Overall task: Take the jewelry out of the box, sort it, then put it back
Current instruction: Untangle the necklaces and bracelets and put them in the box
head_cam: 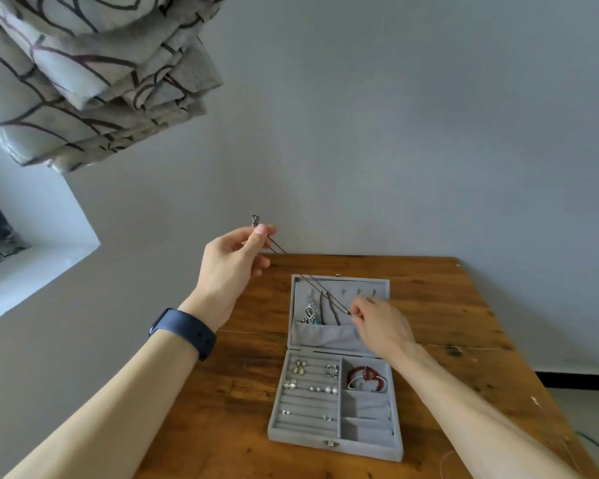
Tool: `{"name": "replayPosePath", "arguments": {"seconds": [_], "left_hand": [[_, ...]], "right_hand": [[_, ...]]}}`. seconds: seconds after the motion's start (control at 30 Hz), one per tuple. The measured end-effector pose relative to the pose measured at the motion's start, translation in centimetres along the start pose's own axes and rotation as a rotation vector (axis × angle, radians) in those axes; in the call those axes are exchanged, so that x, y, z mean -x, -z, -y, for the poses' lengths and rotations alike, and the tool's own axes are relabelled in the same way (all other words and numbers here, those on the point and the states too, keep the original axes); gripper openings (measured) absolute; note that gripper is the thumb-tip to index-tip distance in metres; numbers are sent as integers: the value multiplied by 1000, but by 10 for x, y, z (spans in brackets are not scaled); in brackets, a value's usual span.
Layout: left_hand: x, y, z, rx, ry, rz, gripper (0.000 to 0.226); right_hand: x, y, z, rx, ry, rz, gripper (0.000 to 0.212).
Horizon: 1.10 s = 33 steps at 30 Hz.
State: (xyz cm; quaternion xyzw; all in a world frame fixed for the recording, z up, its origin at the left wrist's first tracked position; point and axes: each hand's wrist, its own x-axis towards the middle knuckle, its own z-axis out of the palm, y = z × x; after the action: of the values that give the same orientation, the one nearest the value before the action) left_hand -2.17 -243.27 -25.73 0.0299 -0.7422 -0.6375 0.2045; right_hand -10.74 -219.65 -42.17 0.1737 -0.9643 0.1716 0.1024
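Note:
A grey velvet jewelry box lies open on the wooden table. My left hand is raised left of the lid and pinches the clasp end of a thin dark necklace cord. The cord runs taut down to my right hand, which pinches its small red bead end in front of the lid. A silver pendant and another dark necklace hang in the lid. Earrings and rings sit in the ring rows. Red bead bracelets lie in the upper right compartment.
The table stands against a grey wall. A patterned curtain hangs at the upper left above a window sill. A blue watch is on my left wrist. The two lower right compartments of the box look nearly bare.

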Motion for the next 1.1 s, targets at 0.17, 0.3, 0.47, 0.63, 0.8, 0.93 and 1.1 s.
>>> {"name": "replayPosePath", "arguments": {"seconds": [0.17, 0.3, 0.47, 0.63, 0.8, 0.93, 1.1], "left_hand": [[-19, -17, 0, -51, -48, 43, 22], [-27, -37, 3, -125, -85, 97, 19], [-34, -68, 8, -216, -69, 249, 21], [-42, -97, 10, -276, -59, 374, 20], [-46, -115, 20, -310, -24, 461, 20], [-45, -123, 45, -447, 9, 502, 22], [-37, -121, 81, -558, -51, 372, 12]], "right_hand": [[-7, -1, -3, 42, 26, 6, 12], [-4, -3, -5, 15, 31, 124, 21], [5, -11, -3, -47, 97, 143, 30], [17, -15, -8, -113, 96, 95, 37], [12, 6, -15, -500, -83, -122, 35], [0, 34, -10, -773, -151, -214, 27], [-6, 32, -11, -626, -142, -166, 6]]}}
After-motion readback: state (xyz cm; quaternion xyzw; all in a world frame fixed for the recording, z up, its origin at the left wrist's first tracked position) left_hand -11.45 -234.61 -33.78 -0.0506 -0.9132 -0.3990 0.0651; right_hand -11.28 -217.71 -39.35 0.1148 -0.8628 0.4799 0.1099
